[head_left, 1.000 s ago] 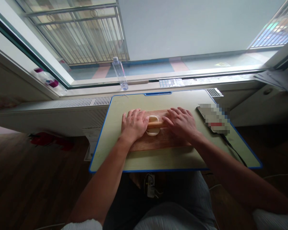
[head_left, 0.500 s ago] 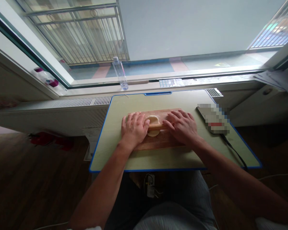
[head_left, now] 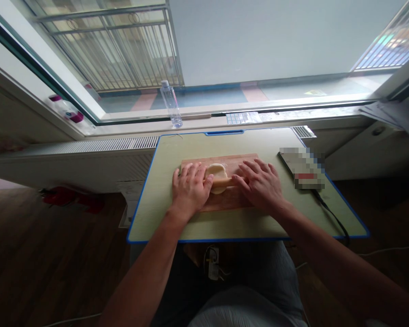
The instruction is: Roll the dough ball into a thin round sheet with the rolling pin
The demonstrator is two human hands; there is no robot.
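Your left hand (head_left: 191,188) and right hand (head_left: 261,185): both open, palms down, fingers stretched toward the far side. Before you, pale table (head_left: 184,145), blue-edged. At its middle, wooden board (head_left: 226,203), lying left to right. Over the board, rolling pin (head_left: 221,182) between your hands, your thumbs against it; ends hidden beneath your palms. Under the pin, on the board, a pale dough round (head_left: 216,170), showing on far and near sides.

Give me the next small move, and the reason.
Rolling the pin forward seems best: the left hand and right hand rest over its ends, it lies across the dough, and more dough shows beyond it than on its near side.
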